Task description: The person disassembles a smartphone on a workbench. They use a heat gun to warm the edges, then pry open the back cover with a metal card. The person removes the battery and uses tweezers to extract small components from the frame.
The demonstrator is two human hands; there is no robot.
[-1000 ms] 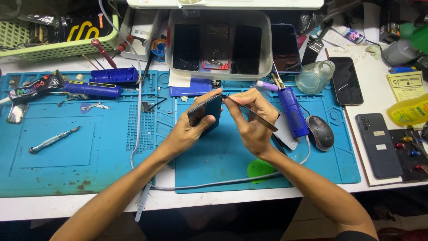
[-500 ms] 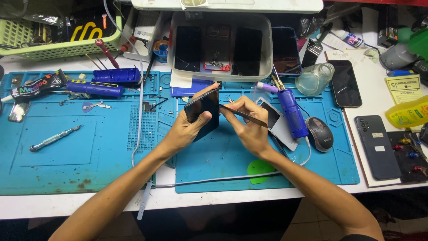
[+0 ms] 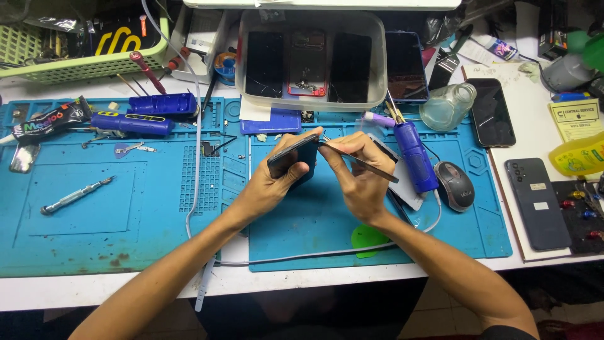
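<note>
The phone [image 3: 293, 160] sits tilted in the left hand's [image 3: 272, 182] closed grip while the right hand [image 3: 357, 176] pinches tweezers [image 3: 360, 162] at its top edge, work unfinished.

A glossy dark phone [image 3: 294, 161] meets thin metal tweezers [image 3: 358, 162] above the matt blue rubbery mat [image 3: 314, 220], near a translucent plastic tub [image 3: 313, 101].

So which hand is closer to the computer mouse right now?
Right. The right hand, holding tweezers, is just left of the mouse; the left hand, gripping the phone, sits farther left.
</note>
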